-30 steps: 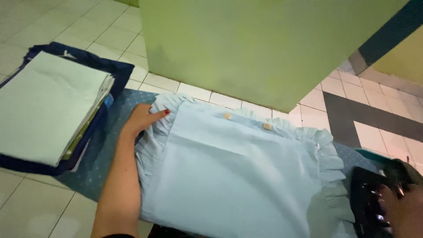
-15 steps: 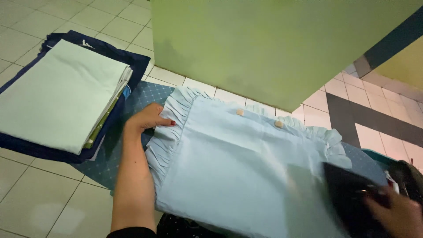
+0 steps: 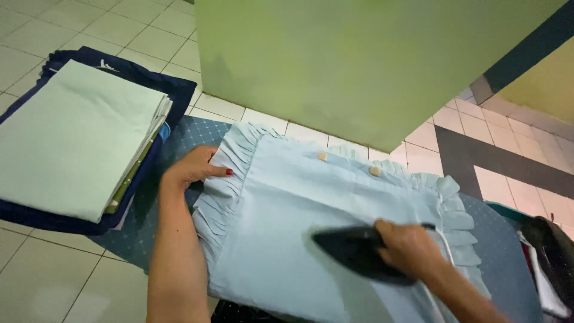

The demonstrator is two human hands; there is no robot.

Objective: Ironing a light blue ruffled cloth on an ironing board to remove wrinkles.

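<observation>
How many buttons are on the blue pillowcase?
2. One button sits near the top edge of the pillowcase, the other button just to its right. More could hide under the iron.

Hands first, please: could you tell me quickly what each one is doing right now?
Left hand: open, flat on the pillowcase frill.
Right hand: closed on the iron.
</observation>
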